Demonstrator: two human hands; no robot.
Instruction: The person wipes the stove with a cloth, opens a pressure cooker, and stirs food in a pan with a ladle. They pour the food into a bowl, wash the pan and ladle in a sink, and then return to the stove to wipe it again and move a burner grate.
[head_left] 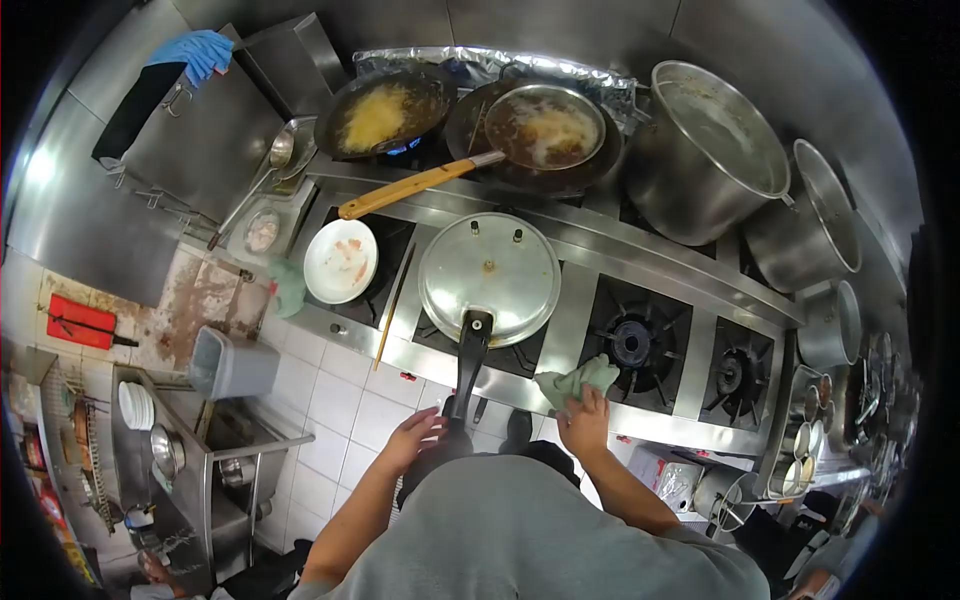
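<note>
My right hand (583,422) is closed on a folded green cloth (578,382) at the front edge of the stove. My left hand (415,440) hangs with its fingers apart, just left of the end of a black handle (471,362), and holds nothing. That handle belongs to a lidded metal pressure cooker (490,262) standing on a burner in front of me. Left of the cooker, a long wooden chopstick (393,308) lies over the stove's edge. Beyond it is a white plate (341,260) with pinkish food scraps.
Behind, a wok (385,112) with yellow food sits over a blue flame. A wood-handled strainer (546,126) rests in another wok of bubbling oil. Large stock pots (707,150) stand at the back right. Two bare burners (632,343) are at right; a grey bin (232,362) is at left.
</note>
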